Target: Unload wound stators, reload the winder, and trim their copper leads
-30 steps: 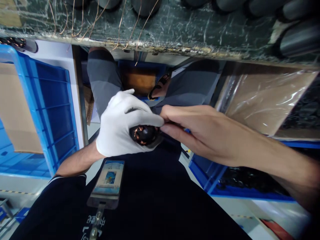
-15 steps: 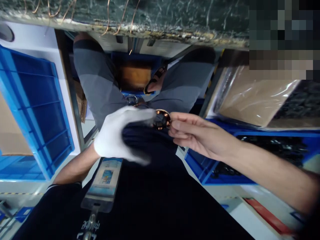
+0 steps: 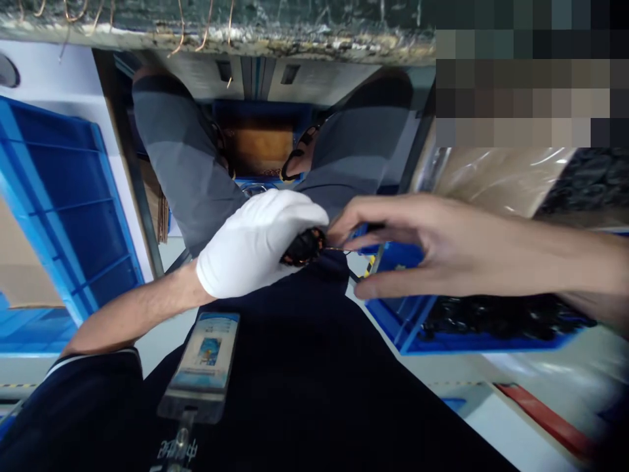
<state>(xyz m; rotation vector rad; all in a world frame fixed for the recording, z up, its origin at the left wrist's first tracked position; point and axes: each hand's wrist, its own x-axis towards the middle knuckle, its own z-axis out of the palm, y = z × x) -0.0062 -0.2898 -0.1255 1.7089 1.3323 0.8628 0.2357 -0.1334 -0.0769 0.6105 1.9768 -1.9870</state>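
Note:
My left hand (image 3: 268, 242), in a white glove, is closed around a small motor stator (image 3: 302, 248), a black round part with copper windings. The stator sits in front of my lap, its winding side partly covered by the glove. My bare right hand (image 3: 417, 242) is just to the right of it, with the thumb spread away from the fingers. Its fingertips come close to the stator's right edge; whether they touch it is not clear. A thin wire (image 3: 337, 248) sticks out from the stator towards those fingers.
The dark bench edge (image 3: 295, 42) with copper wire ends crosses the top. A blue crate (image 3: 69, 170) stands at left. At right, another blue crate (image 3: 407, 328) holds black parts, below a plastic-wrapped brown package (image 3: 496, 177). A blue bin (image 3: 265, 111) sits between my feet.
The left hand has closed around the stator, which the right hand was pinching before. The right hand has let go, opened its thumb and come closer to the camera.

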